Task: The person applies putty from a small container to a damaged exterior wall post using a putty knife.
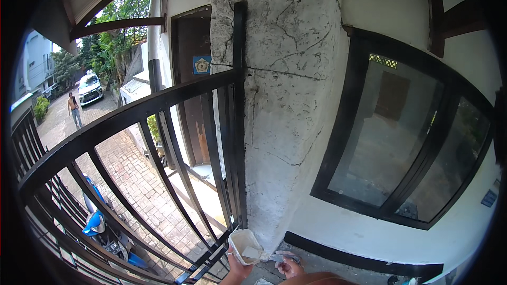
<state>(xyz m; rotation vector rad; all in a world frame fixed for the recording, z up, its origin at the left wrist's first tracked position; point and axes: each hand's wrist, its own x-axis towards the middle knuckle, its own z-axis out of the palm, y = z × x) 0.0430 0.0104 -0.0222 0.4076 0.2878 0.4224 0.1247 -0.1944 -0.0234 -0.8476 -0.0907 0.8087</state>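
Note:
My left hand (240, 271) is closed round the near left side of a small whitish tub (242, 239). The tub is tilted so that its inside shows, with pale, paste-like residue and a lighter flat patch near its right wall. Just to its right, my right hand (289, 268) is closed, with whitish smears on the fingers. A small grey tool (276, 257) pokes out of it toward the tub; its exact kind is too small to tell. Both hands are low, at the foot of a cracked, rough white pillar (288, 89).
A black metal railing (132, 106) runs along the left up to the pillar. A black-framed window (388, 132) is set in the white wall at right. Beyond the railing are a blue motorbike (95, 224), a paved drive (129, 161), a person (74, 108) and a white car (90, 89).

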